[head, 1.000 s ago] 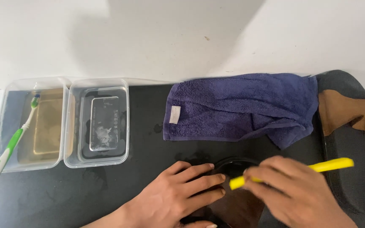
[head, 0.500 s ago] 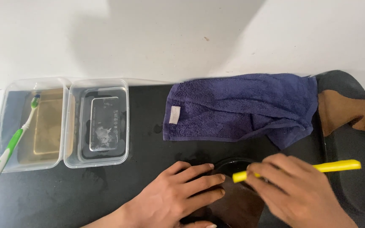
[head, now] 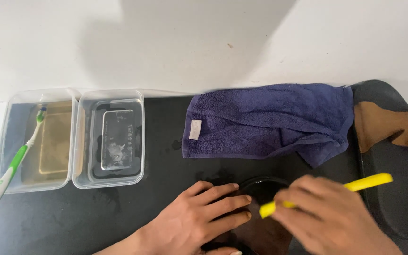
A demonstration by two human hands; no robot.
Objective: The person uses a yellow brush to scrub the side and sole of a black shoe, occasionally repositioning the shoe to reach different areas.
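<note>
Gripped in the right hand (head: 329, 217): a yellow toothbrush (head: 327, 193), fingers closed round its middle, handle end pointing to 2 o'clock, the other end over a dark object (head: 263, 222). Left hand (head: 199, 219): flat, fingers spread, pressing down on the same dark object; it holds nothing closed in its grasp. Whether that object is a shoe or a strap cannot be told.

Items, left to right:

1. Green-and-white toothbrush (head: 12, 165), laid across the rim of the first tub, head toward 1 o'clock, handle overhanging the tub's near-left corner.
2. Clear plastic tub (head: 5, 141) holding yellowish liquid; at 9 o'clock from the hands, well apart.
3. Second clear plastic tub (head: 138, 137), touching the first on its right side; contents clear liquid, dark base showing through.
4. Black tabletop (head: 161, 156), wet spots near the tubs and above the left hand.
5. Dark object under both hands, at the near edge, brown and black, with a curved black rim at its far end.
6. Blue towel (head: 270, 118), loosely folded, at 12 o'clock from the hands, near but not touching; white label on its left edge.
7. Black sandal (head: 393, 189) with brown strap (head: 386, 125), at 3 o'clock from the right hand, beside the towel's right edge.
</note>
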